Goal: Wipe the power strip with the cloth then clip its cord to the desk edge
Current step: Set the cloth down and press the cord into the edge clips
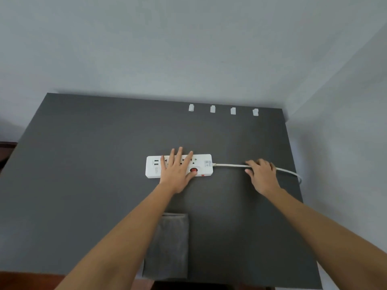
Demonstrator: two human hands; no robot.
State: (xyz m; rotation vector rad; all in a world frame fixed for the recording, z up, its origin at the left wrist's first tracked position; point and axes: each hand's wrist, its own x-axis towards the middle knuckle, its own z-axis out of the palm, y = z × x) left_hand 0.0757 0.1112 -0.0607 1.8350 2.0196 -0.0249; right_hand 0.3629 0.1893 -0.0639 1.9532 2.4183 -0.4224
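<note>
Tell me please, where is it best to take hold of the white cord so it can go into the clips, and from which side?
Probably the straight stretch of the cord lying flat on the desk, between the power strip and the right hand. Pinch it from above: it is thin, with bare desk on both sides. The clips sit along the far edge.

Pale grey wall (188,42): rising behind the desk, meeting a side wall (345,122) at the right corner. Dark reddish-brown floor (25,279): showing at lower left. Dark brown furniture edge (6,147): peeking in at far left.
</note>
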